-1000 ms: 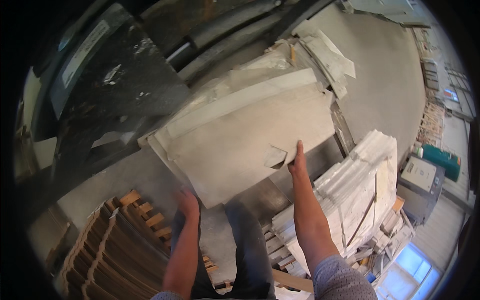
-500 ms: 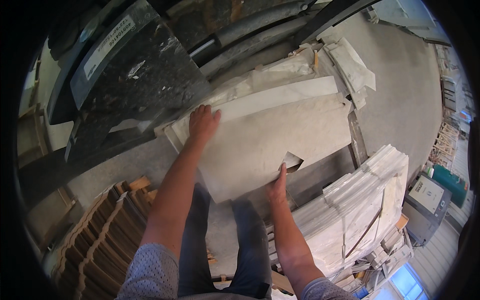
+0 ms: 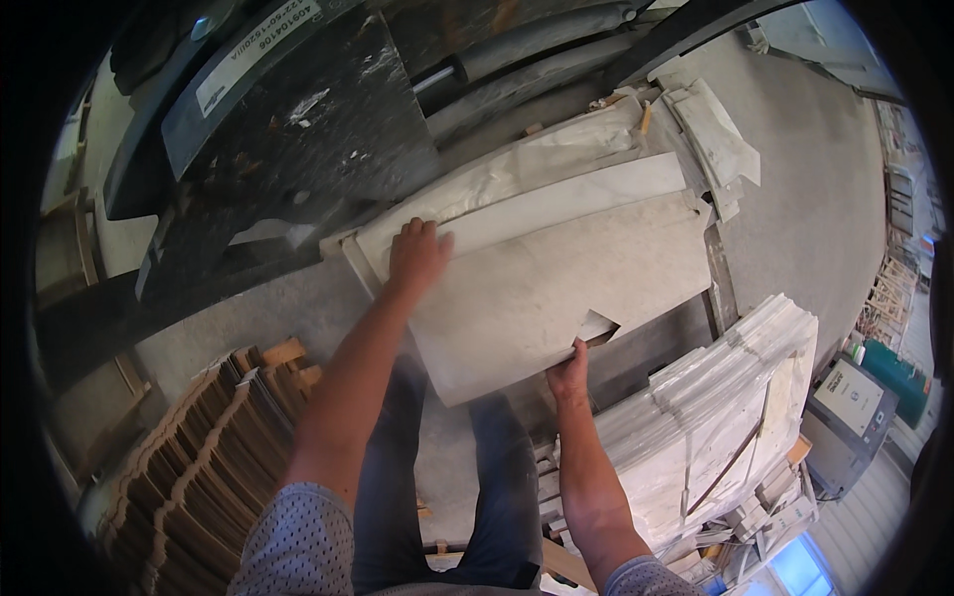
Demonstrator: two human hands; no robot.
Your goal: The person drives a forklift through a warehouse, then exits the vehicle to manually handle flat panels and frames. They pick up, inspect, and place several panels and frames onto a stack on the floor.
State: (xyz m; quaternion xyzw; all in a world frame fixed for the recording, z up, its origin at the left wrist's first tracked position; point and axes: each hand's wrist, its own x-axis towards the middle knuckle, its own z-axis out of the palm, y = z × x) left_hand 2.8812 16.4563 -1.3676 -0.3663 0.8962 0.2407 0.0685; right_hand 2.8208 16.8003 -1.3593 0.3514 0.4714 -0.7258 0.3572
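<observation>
A beige slab [image 3: 556, 273] with a squarish notch near its near edge lies tilted before my legs. My left hand [image 3: 417, 260] is curled over its upper left edge, thumb spread along the top face. With the thumb just beside the notch, my right hand [image 3: 568, 375] grips the near edge; its fingers are mostly hidden underneath. Behind the beige slab, a white slab [image 3: 576, 199] shows as a strip. Farther back lies a stack covered with clear plastic [image 3: 527, 159].
Dark machinery [image 3: 308, 129] stands at the far left. Bundled pale slabs [image 3: 715, 407] are stacked at the right, and wavy-edged brown sheets [image 3: 199, 447] at the lower left. A grey box-shaped machine [image 3: 845, 407] and bare floor [image 3: 805, 189] lie farther right.
The whole view has shifted a little, carrying the scene rightward. My right thumb sits slightly lower by the notch. Both hands stay on the beige slab.
</observation>
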